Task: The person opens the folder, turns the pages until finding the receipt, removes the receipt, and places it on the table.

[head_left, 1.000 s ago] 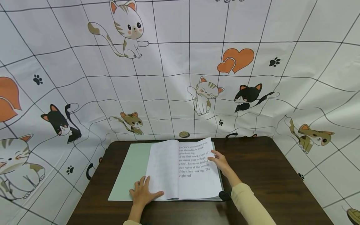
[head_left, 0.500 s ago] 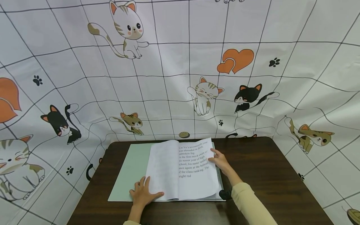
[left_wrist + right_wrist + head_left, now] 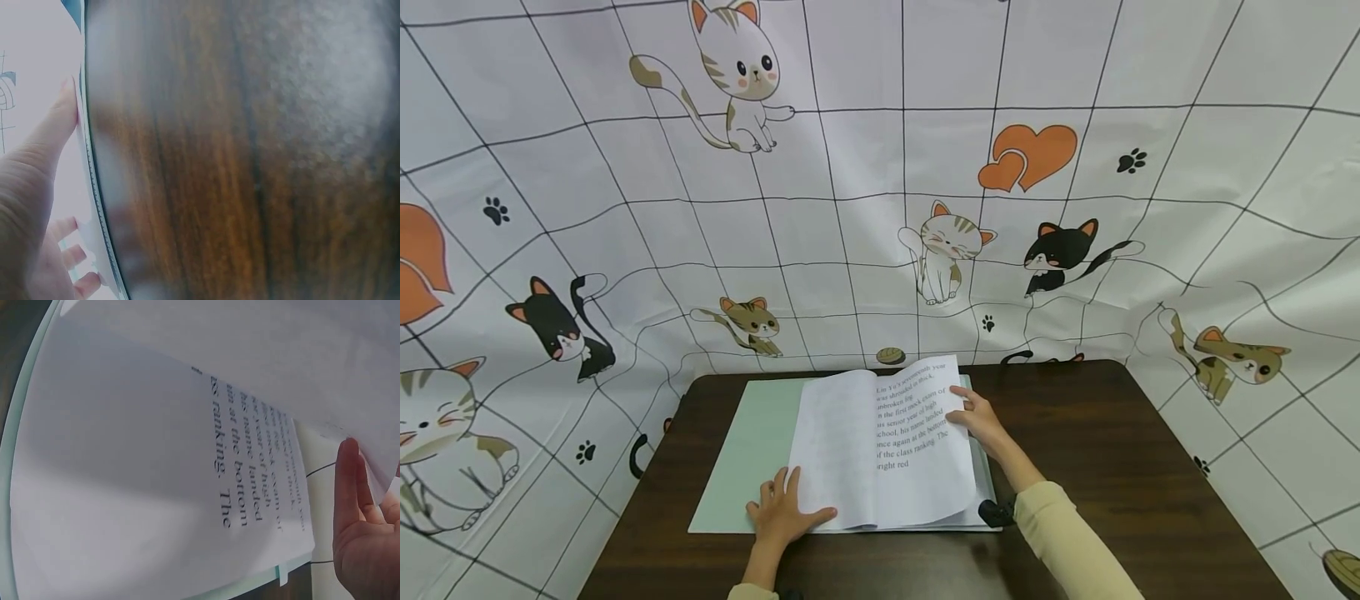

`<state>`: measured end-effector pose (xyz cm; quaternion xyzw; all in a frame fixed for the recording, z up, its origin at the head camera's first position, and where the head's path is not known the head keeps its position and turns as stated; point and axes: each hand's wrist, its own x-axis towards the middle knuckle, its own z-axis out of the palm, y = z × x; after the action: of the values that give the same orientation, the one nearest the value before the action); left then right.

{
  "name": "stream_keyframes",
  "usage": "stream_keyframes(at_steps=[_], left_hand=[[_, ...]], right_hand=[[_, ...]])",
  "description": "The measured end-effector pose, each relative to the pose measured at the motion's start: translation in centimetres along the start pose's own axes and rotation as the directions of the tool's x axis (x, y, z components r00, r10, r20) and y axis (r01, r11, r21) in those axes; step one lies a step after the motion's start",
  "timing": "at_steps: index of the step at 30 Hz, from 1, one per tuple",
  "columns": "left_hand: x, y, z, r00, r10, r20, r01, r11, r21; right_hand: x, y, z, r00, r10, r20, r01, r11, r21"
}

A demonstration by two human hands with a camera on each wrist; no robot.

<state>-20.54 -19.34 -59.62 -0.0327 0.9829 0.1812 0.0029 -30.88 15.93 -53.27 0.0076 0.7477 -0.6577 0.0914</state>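
The right hand (image 3: 981,419) is grasping a single leaf (image 3: 925,492) of paper, pinching it between thumb and fingers at its outer edge, near the top corner; the gap between the digits is closing to little more than the sheet itself. The left hand (image 3: 780,514) is lying with fingers spread and thumb reaching out, clenching nothing, pressing across the lower part of the left page (image 3: 835,442) and onto the mint-green cover (image 3: 741,475).

The leaf is bowing up from the spine and hanging clear of the printed page (image 3: 125,500) beneath, as the right wrist view is showing. It is looking light, limp and thin — likely easy to crease or tear if pulled hard, and perhaps slippery against its neighbours. The outer edge near the corner is offering the best hold, with the far side needing a flat, steady palm.

The open book is resting flat on the dark wood-grain table (image 3: 1112,500), near its front edge, between the two arms. Behind it, a cat-patterned sheet (image 3: 865,158) is forming the backdrop.
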Motion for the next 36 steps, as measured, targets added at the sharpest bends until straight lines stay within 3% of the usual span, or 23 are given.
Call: stream_keyframes(at_steps=[13,20,27,36], left_hand=[[-0.2,0.2,0.1,1.0,0.004,0.005,-0.004,1.0,-0.019],[-0.6,0.1,0.6,0.996,0.039,-0.076,-0.045,0.995,-0.088],[-0.7,0.8,-0.4,1.0,0.001,0.015,0.0,0.999,-0.052],[-0.8,1.0,-0.6,1.0,0.004,0.026,-0.002,0.996,-0.091]], right_hand=[[-0.6,-1.0,1.0,0.999,-0.016,0.036,0.011,0.992,0.125],[-1.0,-1.6,1.3,0.998,-0.019,0.055,0.012,0.991,0.134],[-1.3,-2.1,1.8,0.998,-0.01,0.058,0.001,0.987,0.161],[-1.4,-2.1,2.4,0.997,-0.021,0.071,0.01,0.987,0.161]])
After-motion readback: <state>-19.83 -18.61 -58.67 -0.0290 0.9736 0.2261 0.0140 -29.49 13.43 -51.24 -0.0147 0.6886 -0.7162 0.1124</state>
